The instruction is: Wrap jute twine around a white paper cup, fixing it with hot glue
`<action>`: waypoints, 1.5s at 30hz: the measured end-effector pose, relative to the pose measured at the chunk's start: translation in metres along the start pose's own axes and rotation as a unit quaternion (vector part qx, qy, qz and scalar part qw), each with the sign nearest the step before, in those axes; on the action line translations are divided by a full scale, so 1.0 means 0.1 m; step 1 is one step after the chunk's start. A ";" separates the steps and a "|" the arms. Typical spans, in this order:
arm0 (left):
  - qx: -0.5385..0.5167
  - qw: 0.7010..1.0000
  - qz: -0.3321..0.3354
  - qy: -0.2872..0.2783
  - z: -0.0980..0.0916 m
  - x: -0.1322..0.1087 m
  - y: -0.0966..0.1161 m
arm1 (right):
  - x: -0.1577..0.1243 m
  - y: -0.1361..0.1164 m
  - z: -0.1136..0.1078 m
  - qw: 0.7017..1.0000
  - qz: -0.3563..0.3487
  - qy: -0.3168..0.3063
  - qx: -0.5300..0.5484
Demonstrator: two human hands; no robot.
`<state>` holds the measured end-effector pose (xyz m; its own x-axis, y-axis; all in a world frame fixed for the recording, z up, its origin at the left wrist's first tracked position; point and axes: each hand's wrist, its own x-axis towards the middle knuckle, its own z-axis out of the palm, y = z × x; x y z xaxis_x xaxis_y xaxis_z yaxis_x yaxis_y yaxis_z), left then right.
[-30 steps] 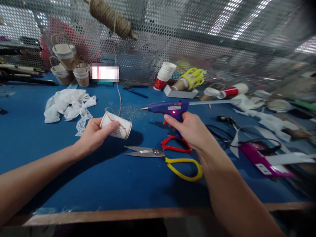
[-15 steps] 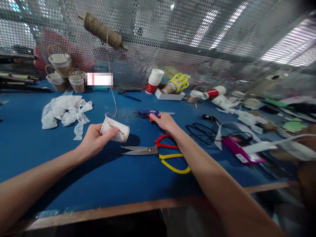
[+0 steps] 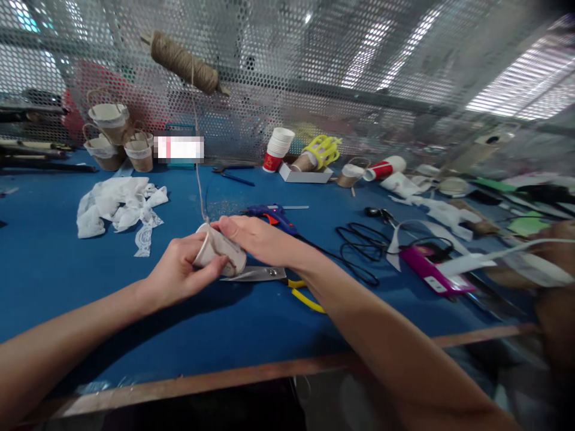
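Held white paper cup [image 3: 232,254] on a tilt above blue tabletop [image 3: 224,341], with wide mouth facing left. Clamped left hand [image 3: 182,267] on it, with thumb across the near side and fingers at the rim. Laid right hand [image 3: 256,236] against the cup's upper right side, touching; could not tell whether closed on it. Saw twine [image 3: 198,179] run down from spool [image 3: 183,63] to the cup, close to both hands. Noted glue gun [image 3: 265,211] lying just behind right hand, with red trigger showing. Found scissors [image 3: 258,273] flat beneath right wrist, partly covered, with blades near the cup. Recorded heap of white lace [image 3: 117,200] at left, pliers [image 3: 238,177] toward the back, and purple power strip [image 3: 433,272] at right.
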<state>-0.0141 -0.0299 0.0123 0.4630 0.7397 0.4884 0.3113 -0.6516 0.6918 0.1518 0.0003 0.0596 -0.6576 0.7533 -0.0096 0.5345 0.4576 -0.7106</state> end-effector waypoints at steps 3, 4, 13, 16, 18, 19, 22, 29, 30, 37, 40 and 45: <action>0.063 0.996 0.070 -0.011 0.01 -0.01 0.02 | 0.02 -0.04 0.08 0.996 -0.041 0.007 0.081; 0.080 0.994 0.078 -0.012 0.01 -0.01 0.02 | 0.02 -0.04 0.10 0.992 -0.048 0.029 0.110; -0.006 0.998 -0.052 -0.028 -0.01 0.00 0.06 | -0.12 -0.04 0.14 0.954 -0.079 0.192 0.218; -0.139 0.973 -0.186 -0.012 -0.01 0.02 0.08 | -0.18 -0.04 0.08 0.940 -0.045 0.240 0.236; -0.224 0.941 -0.253 0.009 0.00 0.04 0.08 | -0.22 -0.03 0.03 0.928 -0.031 0.263 0.262; -0.255 0.927 -0.274 0.019 0.01 0.04 0.07 | -0.23 -0.02 0.01 0.921 -0.029 0.274 0.275; -0.309 0.901 -0.304 0.032 0.02 0.06 0.04 | -0.27 0.02 -0.04 0.905 -0.034 0.301 0.300; -0.299 0.900 -0.315 0.024 0.03 0.04 -0.01 | -0.28 0.12 -0.04 0.899 -0.024 0.318 0.300; -0.298 0.900 -0.316 0.022 0.03 0.04 -0.01 | -0.28 0.13 -0.03 0.899 -0.021 0.321 0.298; -0.278 0.909 -0.311 0.020 0.04 0.04 0.02 | -0.25 0.19 -0.01 0.904 0.017 0.346 0.251; -0.273 0.911 -0.307 0.023 0.03 0.03 0.03 | -0.24 0.21 -0.01 0.907 0.035 0.349 0.234; -0.291 0.905 -0.308 0.028 0.04 0.04 0.04 | -0.24 0.22 -0.01 0.902 0.039 0.350 0.250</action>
<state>-0.0082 -0.0303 0.0147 0.3022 0.9506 -0.0704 -0.0019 0.0744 0.9972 0.1803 -0.0070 0.0450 -0.0382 0.9676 0.2494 0.1430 0.2523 -0.9570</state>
